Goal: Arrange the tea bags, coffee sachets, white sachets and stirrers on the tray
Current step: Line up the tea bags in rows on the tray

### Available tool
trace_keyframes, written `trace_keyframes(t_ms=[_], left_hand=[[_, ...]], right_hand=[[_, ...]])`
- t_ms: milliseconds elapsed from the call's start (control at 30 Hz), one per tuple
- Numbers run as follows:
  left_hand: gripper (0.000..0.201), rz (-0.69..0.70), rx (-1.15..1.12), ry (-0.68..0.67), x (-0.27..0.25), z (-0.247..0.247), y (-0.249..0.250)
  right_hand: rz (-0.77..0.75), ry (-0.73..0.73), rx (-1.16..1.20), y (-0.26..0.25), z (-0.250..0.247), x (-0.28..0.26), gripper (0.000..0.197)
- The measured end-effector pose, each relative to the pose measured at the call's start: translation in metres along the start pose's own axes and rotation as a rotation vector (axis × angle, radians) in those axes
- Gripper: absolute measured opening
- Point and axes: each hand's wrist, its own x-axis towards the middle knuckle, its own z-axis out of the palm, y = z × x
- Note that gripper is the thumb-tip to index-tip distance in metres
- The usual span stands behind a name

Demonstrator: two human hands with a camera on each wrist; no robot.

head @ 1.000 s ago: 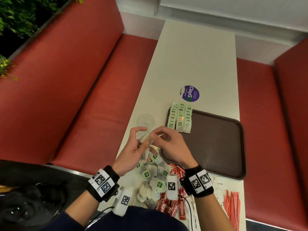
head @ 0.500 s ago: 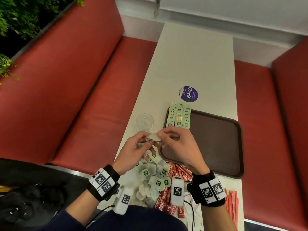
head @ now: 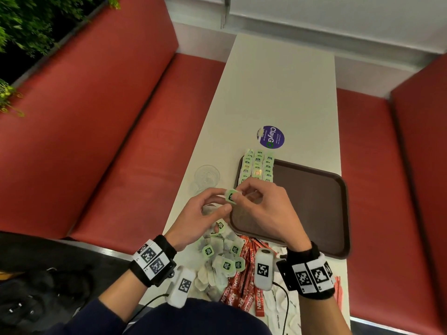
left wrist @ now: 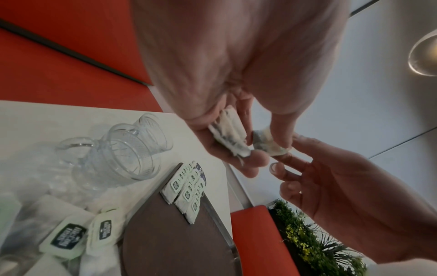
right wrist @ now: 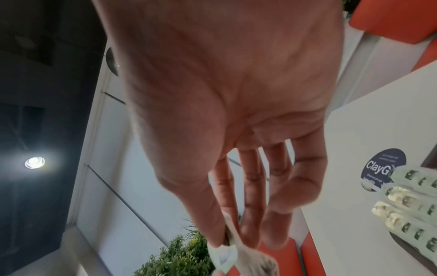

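Above the brown tray's (head: pixel 314 213) near left edge, my left hand (head: pixel 223 201) and right hand (head: pixel 244 197) hold one tea bag (head: pixel 231 196) between them, its green tag facing up. In the left wrist view the left hand's (left wrist: pixel 250 149) thumb and fingers grip the white bag (left wrist: pixel 230 134). In the right wrist view the right hand (right wrist: pixel 227 240) pinches the tag (right wrist: pixel 223 255). Three rows of tea bags (head: pixel 257 165) fill the tray's far left corner. A loose tea bag pile (head: pixel 222 257), red coffee sachets (head: pixel 244 286), white sachets (head: pixel 280 305) and red stirrers (head: pixel 338 288) lie near me.
A clear glass (head: pixel 206 176) stands left of the tray by the table's left edge. A round purple sticker (head: pixel 270 137) lies beyond the tray. Red bench seats (head: pixel 145 141) flank the narrow white table (head: pixel 278 81). Most of the tray's surface is bare.
The tea bag held between both hands has turned, so its green tag now faces up. The right wrist has shifted right.
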Motion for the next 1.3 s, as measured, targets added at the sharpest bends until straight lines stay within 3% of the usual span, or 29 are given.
trace_keyframes(t_ms=[100,233,400,533,700,867,967,1300], left_hand=[[0.041,0.012,-0.042,0.017,0.002,0.005,0.002],[0.014,0.031,-0.008,0.035,0.003,0.012,-0.001],[0.013,-0.009,-0.013,0.094,0.005,0.021,0.0],[0.023,-0.042,0.023,0.127,0.006,0.028,-0.008],[0.02,-0.087,-0.075,0.191,0.002,0.022,-0.017],[0.04,-0.132,-0.067,0.194,-0.003,0.008,-0.027],[0.053,-0.142,-0.009,0.229,-0.006,0.002,-0.028],[0.058,-0.136,-0.039,0.255,-0.01,-0.001,-0.023]], right_hand=[[-0.019,-0.037,0.013,0.002,-0.004,-0.002,0.007],[-0.046,0.019,0.027,0.009,-0.005,-0.002,0.006],[0.002,0.107,0.196,0.026,0.011,-0.01,0.015],[0.078,0.16,0.254,0.053,0.018,-0.01,0.016],[0.223,0.33,0.006,0.124,0.015,0.026,0.01],[0.312,0.135,-0.179,0.183,0.025,0.067,0.015],[0.315,0.102,-0.234,0.195,0.032,0.085,0.02],[0.331,0.284,-0.3,0.193,0.044,0.105,0.02]])
